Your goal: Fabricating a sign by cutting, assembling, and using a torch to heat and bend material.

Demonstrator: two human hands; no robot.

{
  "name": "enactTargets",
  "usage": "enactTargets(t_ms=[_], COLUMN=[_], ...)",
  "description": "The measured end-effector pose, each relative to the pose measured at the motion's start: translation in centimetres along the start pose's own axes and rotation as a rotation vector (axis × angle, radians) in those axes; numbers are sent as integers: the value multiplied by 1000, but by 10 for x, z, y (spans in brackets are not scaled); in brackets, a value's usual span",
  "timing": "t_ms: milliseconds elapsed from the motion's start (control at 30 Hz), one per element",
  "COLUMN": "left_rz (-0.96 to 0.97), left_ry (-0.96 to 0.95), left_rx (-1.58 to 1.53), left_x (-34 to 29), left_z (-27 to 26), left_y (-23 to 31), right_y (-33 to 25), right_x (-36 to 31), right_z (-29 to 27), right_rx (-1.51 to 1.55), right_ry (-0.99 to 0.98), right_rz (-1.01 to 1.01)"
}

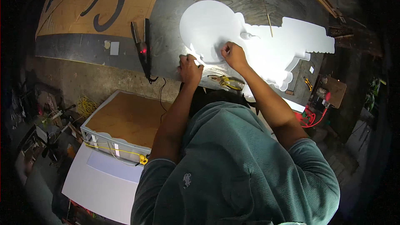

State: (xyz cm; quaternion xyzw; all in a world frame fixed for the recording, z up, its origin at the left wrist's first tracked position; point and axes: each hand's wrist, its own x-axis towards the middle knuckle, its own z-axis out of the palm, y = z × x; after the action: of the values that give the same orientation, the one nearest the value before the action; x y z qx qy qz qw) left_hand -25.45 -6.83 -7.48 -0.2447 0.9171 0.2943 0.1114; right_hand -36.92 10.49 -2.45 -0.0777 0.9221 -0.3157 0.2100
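A large white cut-out sheet (266, 50) with a rounded left end and a stepped right end lies on the dark worktable (162, 54). At its near left edge, my left hand (190, 71) is closed, its fingertips on a thin white strip (194, 53). My right hand (236, 56) is just above the round part, fingers curled in a pinch. Whatever it holds, if anything, is hidden. Between my forearms lie pliers with yellow handles (229, 82). Left of my left hand is a black tool like a hair straightener (143, 50), its two arms apart and a red light lit.
A brown board with dark curved shapes (102, 6) covers the table's far left. A thin stick (266, 12) lies across the white sheet. Yellow-handled cutters (308, 84) and a red cable (310, 121) are at right. A grey-rimmed brown-topped box (121, 118) stands below left.
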Motion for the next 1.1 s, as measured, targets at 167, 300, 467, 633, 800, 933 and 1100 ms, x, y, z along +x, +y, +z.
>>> enactTargets(t_ms=[167,300,467,633,800,933,1100], left_rz=[80,-39,-83,-152,-278,-319,-316], left_ry=[60,-115,-40,-43,-2,0,-2], left_rx=[-14,-298,-355,-528,-606,-573,-575], left_x=[-3,-11,-25,-39,-58,-70,-72], left_z=[3,5,-8,-28,-25,-16,-13], left_y=[-9,-15,-30,-52,-65,-73,-76], right_y=[19,20,5,4,-5,-15,-16], right_x=[-31,-26,22,44,45,41,40], right_z=[-16,0,46,71,68,64,56], right_rx=[78,-14,-199,-337,-446,-456,-488], right_ry=[71,87,-55,-221,-262,-229,-295], right_rz=[31,-116,-138,-87,-78,-32,-24])
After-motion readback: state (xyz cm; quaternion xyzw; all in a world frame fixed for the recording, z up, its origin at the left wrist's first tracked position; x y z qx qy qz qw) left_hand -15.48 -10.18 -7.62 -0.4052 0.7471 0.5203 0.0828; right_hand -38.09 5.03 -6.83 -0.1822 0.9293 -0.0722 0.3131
